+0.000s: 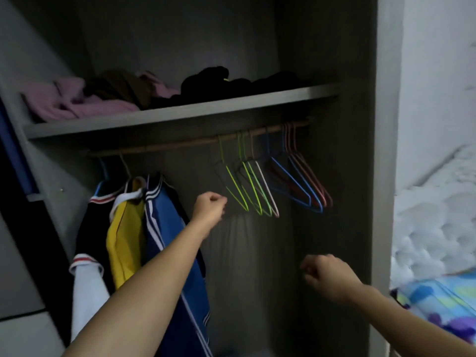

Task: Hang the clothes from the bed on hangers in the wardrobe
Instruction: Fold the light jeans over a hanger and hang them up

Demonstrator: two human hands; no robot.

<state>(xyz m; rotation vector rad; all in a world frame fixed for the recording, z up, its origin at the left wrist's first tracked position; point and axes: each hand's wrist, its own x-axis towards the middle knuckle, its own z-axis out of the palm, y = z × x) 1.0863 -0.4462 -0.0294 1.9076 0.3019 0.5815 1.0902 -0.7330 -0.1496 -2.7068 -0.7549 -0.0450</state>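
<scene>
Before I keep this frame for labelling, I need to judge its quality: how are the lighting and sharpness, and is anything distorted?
Head view: the wardrobe interior is dim while the wall on the right is far brighter; the right hand is smeared by motion blur, the left hand crisper; the wide lens tilts the shelf; the coloured hangers stay readable.

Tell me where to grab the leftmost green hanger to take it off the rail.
Pinch the green hanger on its sloping arm near the lower corner, coming from the left, where your left hand is. The other hangers crowd its right side. Then lift it clear of the rail.
</scene>
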